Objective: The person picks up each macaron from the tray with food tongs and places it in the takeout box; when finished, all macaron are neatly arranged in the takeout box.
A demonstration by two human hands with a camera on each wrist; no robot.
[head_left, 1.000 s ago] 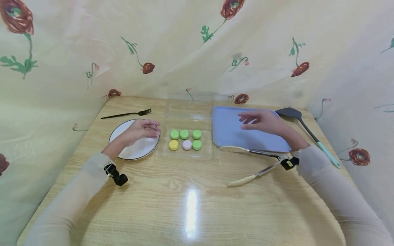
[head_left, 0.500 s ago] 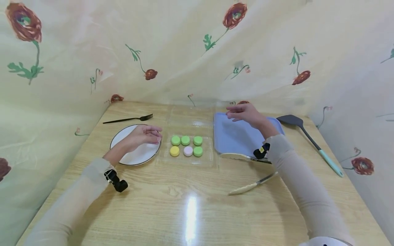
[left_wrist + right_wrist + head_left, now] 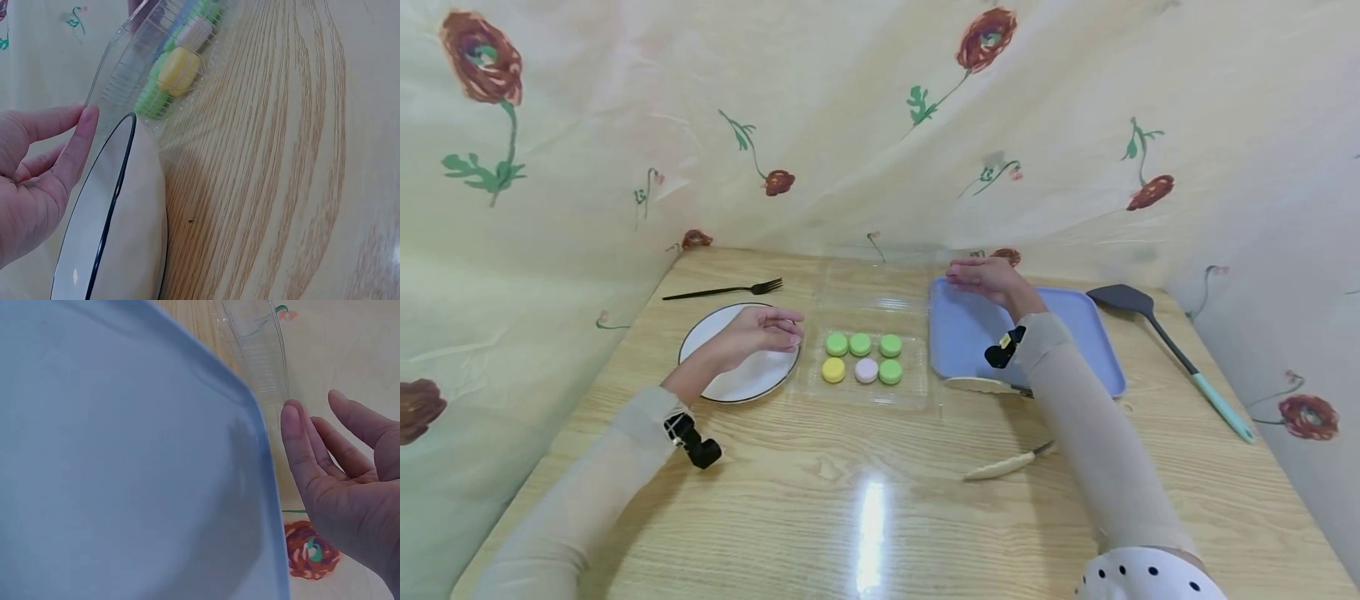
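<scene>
Over the white dark-rimmed plate, my left hand hovers with relaxed fingers and holds nothing. Its fingertips point at the left side of a clear plastic box and overlap its edge in the left wrist view. Inside the box sit several green macarons, a yellow macaron and a lilac macaron. The lid stands open at the back. My right hand is above the back left part of a blue tray, fingers extended towards the lid, thumb apart, nothing held.
Tongs with cream tips lie spread in front of the tray, partly hidden by my right sleeve. A black fork lies behind the plate. On the right rests a spatula with a turquoise handle. A floral cloth hangs behind the table.
My right hand has moved left and back over the tray, towards the open lid. The left hand stays over the plate. The whole view has shifted slightly.
</scene>
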